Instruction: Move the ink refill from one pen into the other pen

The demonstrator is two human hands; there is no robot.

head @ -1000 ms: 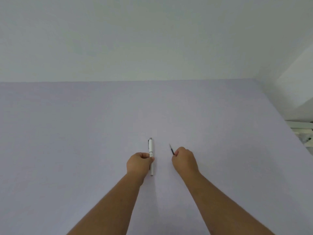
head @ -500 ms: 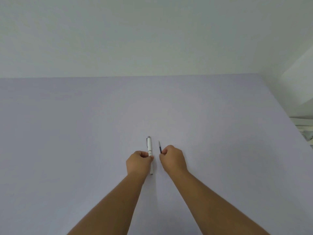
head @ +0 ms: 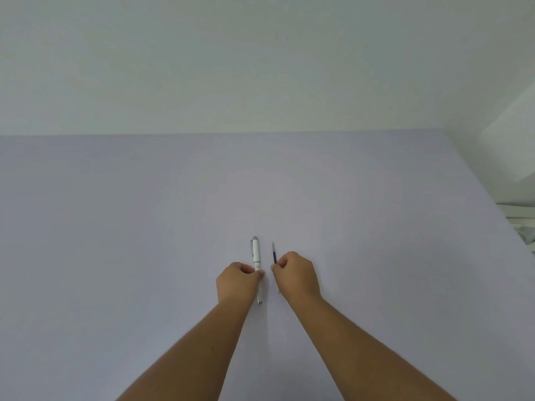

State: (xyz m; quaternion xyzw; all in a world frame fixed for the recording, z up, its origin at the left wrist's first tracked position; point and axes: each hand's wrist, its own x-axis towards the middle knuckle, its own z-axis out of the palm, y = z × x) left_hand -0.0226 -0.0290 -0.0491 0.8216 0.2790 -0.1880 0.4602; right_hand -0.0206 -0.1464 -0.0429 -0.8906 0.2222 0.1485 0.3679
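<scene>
A wide pale lilac surface fills the room below a blank wall, and nothing lies on its bare parts that I can see. Both forearms reach out over it. The left hand has its fingers closed round the middle of a white pen, clip end pointing away. Just beside it, not touching, the right hand pinches a thin dark ink refill, tip away. I judge the refill is already out of one pen; sliding it into the white barrel remains. A second pen body is not visible.
</scene>
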